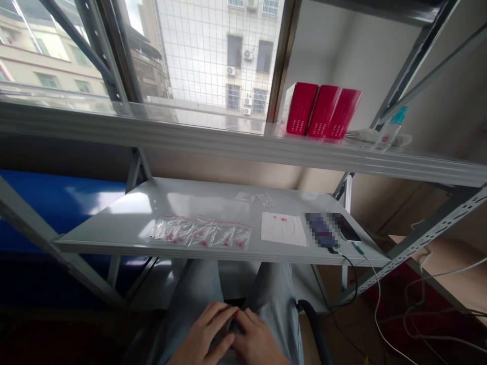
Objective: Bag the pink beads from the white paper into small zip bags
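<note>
Left hand [201,337] and right hand [258,342] rest in the lap on pale-blue denim jeans [198,289], grip pressed together, anything held hidden. Clear plastic zip bags of small red parts [200,234] lie flat in a row on the white metal shelf [125,213], probably placed for easy reach.

My left hand [203,334] and right hand [258,339] meet over my lap, around something dark I can't make out. Nearest them, small clear plastic bags [200,233] with red bits lie in a row on the white metal shelf [213,203].
</note>
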The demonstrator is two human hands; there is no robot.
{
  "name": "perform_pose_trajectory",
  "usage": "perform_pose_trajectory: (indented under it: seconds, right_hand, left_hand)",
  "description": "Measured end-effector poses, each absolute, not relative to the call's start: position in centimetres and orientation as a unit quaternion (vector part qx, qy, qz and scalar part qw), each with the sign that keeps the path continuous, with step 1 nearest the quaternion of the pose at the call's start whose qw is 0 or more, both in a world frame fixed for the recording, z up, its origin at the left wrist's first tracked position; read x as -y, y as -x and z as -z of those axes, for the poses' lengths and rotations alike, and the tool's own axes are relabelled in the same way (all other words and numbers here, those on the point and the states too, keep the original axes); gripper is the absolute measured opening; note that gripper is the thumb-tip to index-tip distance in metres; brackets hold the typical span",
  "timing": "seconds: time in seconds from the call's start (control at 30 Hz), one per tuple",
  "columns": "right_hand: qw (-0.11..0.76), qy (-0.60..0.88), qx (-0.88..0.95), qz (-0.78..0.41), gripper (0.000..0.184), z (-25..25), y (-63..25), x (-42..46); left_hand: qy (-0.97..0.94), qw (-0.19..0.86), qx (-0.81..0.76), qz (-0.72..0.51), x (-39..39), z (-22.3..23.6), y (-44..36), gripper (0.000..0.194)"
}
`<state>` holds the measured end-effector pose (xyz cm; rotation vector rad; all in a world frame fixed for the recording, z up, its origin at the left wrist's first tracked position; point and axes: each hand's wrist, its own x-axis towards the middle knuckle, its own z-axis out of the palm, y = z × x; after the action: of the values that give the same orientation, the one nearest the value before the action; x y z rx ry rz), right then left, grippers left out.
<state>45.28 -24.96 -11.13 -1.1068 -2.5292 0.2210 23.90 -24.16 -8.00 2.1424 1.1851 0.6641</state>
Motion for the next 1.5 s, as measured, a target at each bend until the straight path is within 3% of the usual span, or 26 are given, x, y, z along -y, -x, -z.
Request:
perform_pose_trajectory:
  seconds: [0.13,0.4,0.6,0.77,0.9,1.03,1.13,1.23,1.37,1.5]
  right_hand:
    - [0.151,0.338,0.920,-0.129,0.032,8.3,-47.2,24.6]
    - [0.131,0.298,0.928,-0.182,0.021,4.5,-49.1,23.9]
    - [0.150,0.303,0.927,-0.160,0.013,3.4,-49.8,23.8]
    - [0.277,0.277,0.878,-0.275,0.028,-0.5,-53.5,21.5]
    - [0.430,0.392,0.750,-0.314,0.026,-4.6,-56.7,16.6]
    - [0.506,0.485,0.633,-0.329,0.034,-1.0,-56.2,16.9]
    - [0.591,0.513,0.576,-0.234,0.029,4.2,-55.6,21.2]
    - [0.551,0.522,0.604,-0.243,0.024,7.3,-56.1,23.6]
    - [0.528,0.573,0.554,-0.293,0.028,7.6,-57.9,22.3]
    - [0.453,0.583,0.603,-0.302,0.030,6.9,-59.8,23.2]
  left_hand:
    - [-0.812,0.355,-0.413,-0.209,23.7,6.9,-22.5,0.073]
    - [-0.804,0.423,-0.394,-0.141,22.4,3.7,-25.1,0.064]
    - [-0.800,0.445,-0.369,-0.161,21.4,2.4,-27.1,0.053]
    - [-0.760,0.459,-0.359,-0.287,19.5,2.7,-27.3,0.052]
    - [-0.705,0.480,-0.357,-0.380,16.9,2.5,-30.9,0.048]
    - [-0.772,0.500,-0.324,-0.220,18.2,6.2,-36.5,0.062]
    - [-0.869,0.427,-0.224,-0.110,21.6,10.0,-38.3,0.048]
    - [-0.917,0.349,-0.181,-0.070,23.7,11.4,-38.0,0.029]
    - [-0.933,0.309,-0.174,-0.059,23.9,10.1,-38.0,0.013]
    - [-0.927,0.321,-0.182,-0.073,23.7,9.4,-38.6,0.019]
